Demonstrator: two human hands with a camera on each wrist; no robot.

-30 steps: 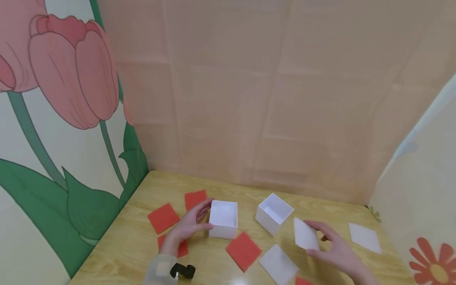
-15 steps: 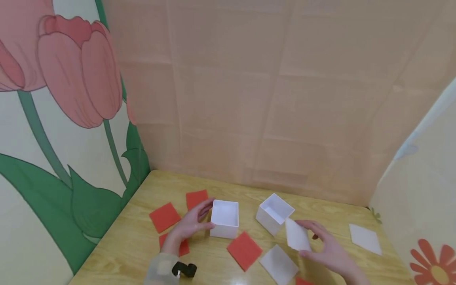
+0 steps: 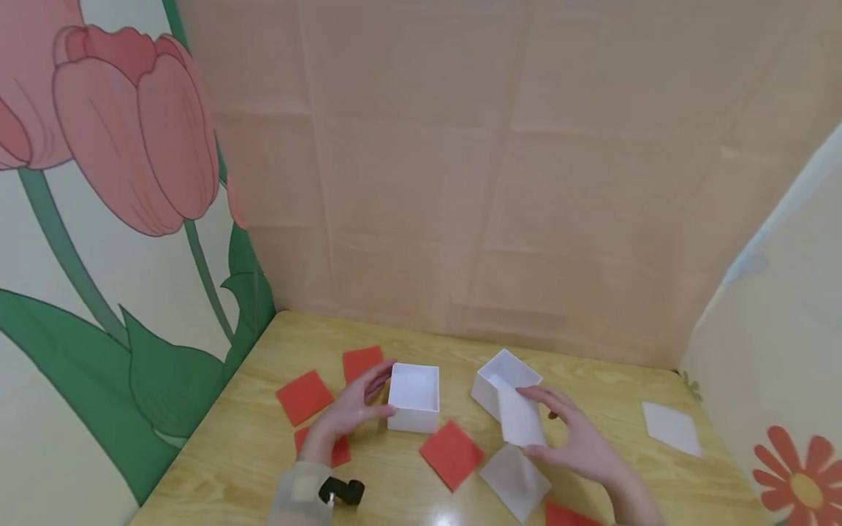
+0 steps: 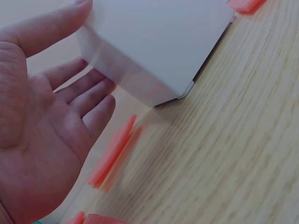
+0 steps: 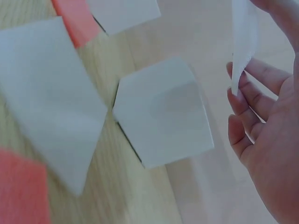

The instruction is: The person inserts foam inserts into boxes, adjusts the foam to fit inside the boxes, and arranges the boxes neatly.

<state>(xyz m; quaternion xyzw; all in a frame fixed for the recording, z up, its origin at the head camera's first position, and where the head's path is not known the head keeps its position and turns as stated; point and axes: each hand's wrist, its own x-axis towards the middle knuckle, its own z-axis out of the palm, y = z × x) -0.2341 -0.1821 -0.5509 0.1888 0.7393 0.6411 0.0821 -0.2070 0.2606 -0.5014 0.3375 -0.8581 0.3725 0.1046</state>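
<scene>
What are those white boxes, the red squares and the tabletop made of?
White boxes: probably stiff card, smooth and matt, judging by thin, straight walls and crisp edges.
Red squares: perhaps felt or folded tissue, matt, with soft-looking edges and no shine.
Tabletop: wood or wood-look laminate, slightly glossy, showing grain and a bright reflection.

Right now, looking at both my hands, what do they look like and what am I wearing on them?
Your left hand is ungloved, with a pale, whitish fabric sleeve at the wrist and a small black rounded device beside the cuff. Your right hand is also ungloved, and no sleeve shows clearly on that forearm.
</scene>
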